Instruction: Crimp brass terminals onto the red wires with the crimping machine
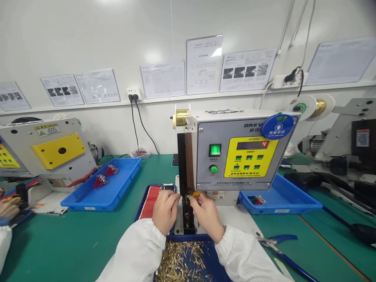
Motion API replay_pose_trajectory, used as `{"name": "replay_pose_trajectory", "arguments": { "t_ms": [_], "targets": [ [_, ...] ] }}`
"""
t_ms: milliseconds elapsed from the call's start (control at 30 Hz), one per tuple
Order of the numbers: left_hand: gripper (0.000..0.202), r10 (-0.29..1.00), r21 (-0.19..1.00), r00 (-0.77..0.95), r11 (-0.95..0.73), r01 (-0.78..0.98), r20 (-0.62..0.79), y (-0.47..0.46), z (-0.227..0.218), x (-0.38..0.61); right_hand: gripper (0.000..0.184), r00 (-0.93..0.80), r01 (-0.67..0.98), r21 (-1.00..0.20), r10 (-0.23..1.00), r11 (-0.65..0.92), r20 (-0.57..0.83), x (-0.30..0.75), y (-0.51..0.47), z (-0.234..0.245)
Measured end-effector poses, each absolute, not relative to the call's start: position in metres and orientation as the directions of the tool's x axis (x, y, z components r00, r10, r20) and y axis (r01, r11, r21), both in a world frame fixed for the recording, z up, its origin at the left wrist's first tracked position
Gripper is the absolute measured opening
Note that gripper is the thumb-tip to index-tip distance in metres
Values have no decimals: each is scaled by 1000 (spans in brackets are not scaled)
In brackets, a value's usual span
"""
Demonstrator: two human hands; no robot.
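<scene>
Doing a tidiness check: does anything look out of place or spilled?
One small thing: a thin scrap, too small to identify, lies loose on the green tabletop, outside the blue tray behind it. Nothing else looks clearly spilled or damaged.

We see what looks like painted metal on the machine (217,127), shiny brass-like metal in the loose pins (192,254), smooth plastic on the blue tray (122,184), matt green tabletop (88,243), crinkled cloth sleeves (138,248), glossy-covered paper sheets (202,70).

Bright light glares off the wall (123,35) and a posted sheet (203,68).
</scene>
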State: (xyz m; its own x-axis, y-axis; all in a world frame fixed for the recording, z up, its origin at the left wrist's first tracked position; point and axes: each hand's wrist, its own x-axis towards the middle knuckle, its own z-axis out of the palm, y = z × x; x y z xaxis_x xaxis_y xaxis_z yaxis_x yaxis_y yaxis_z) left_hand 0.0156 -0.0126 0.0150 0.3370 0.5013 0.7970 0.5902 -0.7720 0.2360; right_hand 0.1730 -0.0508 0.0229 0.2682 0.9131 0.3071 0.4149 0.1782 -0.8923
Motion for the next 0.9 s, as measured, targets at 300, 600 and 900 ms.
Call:
{"name": "replay_pose_trajectory", "arguments": {
  "t_ms": [300, 600, 900],
  "targets": [
    [14, 518, 286, 313, -778, 559, 796, -12, 16, 14, 13, 123, 649, -758, 975, 62, 185, 239, -72, 43],
    [18, 557, 277, 307, -729, 626, 772, 0, 18, 5, 11, 53, 828, -559, 987, 42, 152, 261, -72, 19],
    [34, 943, 153, 211, -256, 955, 256, 57, 5, -58, 18, -59, 900, -411, 973, 149, 224, 229, -91, 33]
  ]
}}
